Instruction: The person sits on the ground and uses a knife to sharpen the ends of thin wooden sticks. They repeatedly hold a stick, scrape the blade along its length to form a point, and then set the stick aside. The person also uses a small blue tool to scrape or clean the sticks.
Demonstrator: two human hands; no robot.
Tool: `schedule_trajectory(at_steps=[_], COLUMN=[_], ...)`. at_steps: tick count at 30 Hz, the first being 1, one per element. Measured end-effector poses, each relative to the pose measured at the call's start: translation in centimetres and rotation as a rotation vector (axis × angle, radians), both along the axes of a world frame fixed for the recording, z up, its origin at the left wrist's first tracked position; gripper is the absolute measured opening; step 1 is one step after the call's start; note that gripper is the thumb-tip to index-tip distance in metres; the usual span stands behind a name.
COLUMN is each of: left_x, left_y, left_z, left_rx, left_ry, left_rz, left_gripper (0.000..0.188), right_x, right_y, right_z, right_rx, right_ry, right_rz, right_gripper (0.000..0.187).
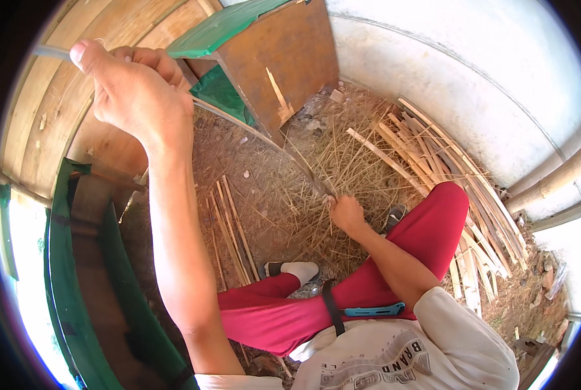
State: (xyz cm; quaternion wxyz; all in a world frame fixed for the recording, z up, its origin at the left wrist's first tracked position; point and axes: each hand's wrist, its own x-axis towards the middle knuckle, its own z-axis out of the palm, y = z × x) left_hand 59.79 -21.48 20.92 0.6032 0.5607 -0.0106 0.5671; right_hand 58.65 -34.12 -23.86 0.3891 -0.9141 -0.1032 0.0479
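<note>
My left hand [138, 88], raised at the upper left, is closed around a long thin bamboo strip [235, 121]. One end of the strip sticks out past my thumb; the rest slants down to the right. Near the middle, my right hand [348, 215] is closed low over the ground. A dark flat blade, which looks like that of a knife [314, 181], reaches from this hand along the strip. Its handle is hidden in my fist, and I cannot make out exactly where blade and strip touch.
A brown wooden box [280, 55] with a green cover stands ahead. Split bamboo strips [427, 153] are piled at the right; several more strips [232, 227] lie near my foot. Shavings [316, 156] litter the dirt floor. A blue phone [375, 310] rests on my lap.
</note>
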Motion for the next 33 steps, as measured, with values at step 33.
schedule_trajectory(at_steps=[33], left_x=[-1.7], left_y=[3.3], left_z=[-1.3], left_rx=[-0.051], left_ry=[-0.024], left_rz=[0.192], left_gripper=[0.047], right_x=[-0.8], right_y=[-2.3], right_z=[-9.1], right_rx=[-0.219], right_ry=[0.226], right_rz=[0.046], right_gripper=[0.043])
